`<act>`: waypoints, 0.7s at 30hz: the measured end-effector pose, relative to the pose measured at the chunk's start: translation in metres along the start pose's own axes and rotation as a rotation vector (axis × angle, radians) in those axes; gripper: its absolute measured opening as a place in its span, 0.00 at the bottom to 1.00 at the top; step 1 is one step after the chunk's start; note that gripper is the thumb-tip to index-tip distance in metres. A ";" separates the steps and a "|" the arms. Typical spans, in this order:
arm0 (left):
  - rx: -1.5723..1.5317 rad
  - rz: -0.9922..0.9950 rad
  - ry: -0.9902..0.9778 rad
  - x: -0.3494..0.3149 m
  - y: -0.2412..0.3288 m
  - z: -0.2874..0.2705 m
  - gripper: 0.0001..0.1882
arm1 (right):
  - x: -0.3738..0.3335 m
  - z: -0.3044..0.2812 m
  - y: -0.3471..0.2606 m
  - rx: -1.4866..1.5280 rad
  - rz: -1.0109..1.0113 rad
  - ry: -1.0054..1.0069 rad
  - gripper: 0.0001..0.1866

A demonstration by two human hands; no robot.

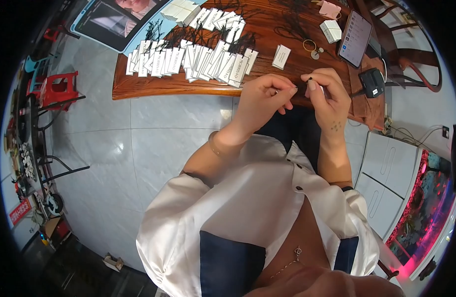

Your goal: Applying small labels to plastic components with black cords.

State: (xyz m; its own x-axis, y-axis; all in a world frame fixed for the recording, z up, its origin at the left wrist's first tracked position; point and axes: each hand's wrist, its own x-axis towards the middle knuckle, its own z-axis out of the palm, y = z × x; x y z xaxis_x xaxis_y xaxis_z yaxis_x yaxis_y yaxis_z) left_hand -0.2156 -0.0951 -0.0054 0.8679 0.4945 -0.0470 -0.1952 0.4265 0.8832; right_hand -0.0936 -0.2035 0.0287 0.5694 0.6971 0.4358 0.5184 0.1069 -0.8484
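Just past the table's near edge, my left hand (264, 100) is closed in a pinch, thumb against fingertips; whatever it holds is too small to make out. Close by on its right, my right hand (330, 93) is also pinched, with a tiny dark bit at the fingertips and a pale edge inside the fingers that I cannot identify. The fingertips of both hands are a little apart. Beyond my left hand lies a spread of white hang tags (204, 62) with black strings. A small stack of white tags (282, 56) sits beyond the gap between my hands.
Loose black strings (293, 24) lie across the wooden table (260, 44). On the right are a phone (355, 38), a small white stack of cards (330, 30), a gold-coloured ring (309, 45) and a black charger-like block (372, 82). A blue-framed tablet (120, 43) stands far left.
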 end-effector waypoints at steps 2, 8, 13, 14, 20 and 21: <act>-0.024 -0.092 -0.044 0.004 0.001 -0.003 0.08 | 0.002 0.000 0.003 0.016 0.016 0.002 0.06; -0.116 -0.081 -0.053 0.005 0.000 -0.002 0.10 | 0.004 -0.002 0.011 0.180 0.175 -0.022 0.06; -0.060 -0.060 -0.041 0.003 -0.004 0.000 0.10 | 0.001 0.001 0.015 0.399 0.301 -0.084 0.06; -0.075 -0.050 -0.061 0.004 -0.006 0.000 0.10 | 0.000 0.000 0.016 0.510 0.385 -0.082 0.07; 0.119 0.019 -0.123 0.002 -0.008 0.002 0.07 | -0.003 -0.003 0.021 0.773 0.400 -0.084 0.08; 0.118 0.019 -0.122 0.002 -0.008 0.002 0.07 | -0.003 -0.002 0.020 0.772 0.400 -0.085 0.08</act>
State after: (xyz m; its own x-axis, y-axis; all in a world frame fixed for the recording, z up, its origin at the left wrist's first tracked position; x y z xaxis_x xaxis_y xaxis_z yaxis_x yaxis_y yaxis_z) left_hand -0.2114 -0.0985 -0.0116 0.9151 0.4028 0.0205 -0.1628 0.3224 0.9325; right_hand -0.0833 -0.2052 0.0111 0.5510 0.8321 0.0635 -0.3054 0.2719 -0.9126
